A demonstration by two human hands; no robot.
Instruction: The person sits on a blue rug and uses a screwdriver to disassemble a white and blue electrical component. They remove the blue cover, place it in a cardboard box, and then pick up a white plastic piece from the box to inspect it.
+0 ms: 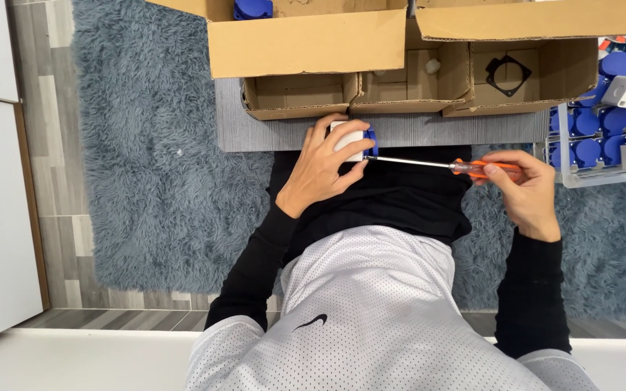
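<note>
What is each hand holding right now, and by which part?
Left hand wraps the small white and blue plastic socket part around its body. Right hand holds the orange-handled screwdriver by its handle.

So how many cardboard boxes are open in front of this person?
3, side by side along the mat's far edge: the left box, the middle box and the right box. The picture's top edge cuts them off, so more may be hidden.

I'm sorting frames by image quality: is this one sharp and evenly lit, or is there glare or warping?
Head view: soft, even light, no hard shadows; the left hand on the white and blue part and the right hand on the screwdriver look sharp; a faint sheen on its shaft; box edges bow slightly.
</note>
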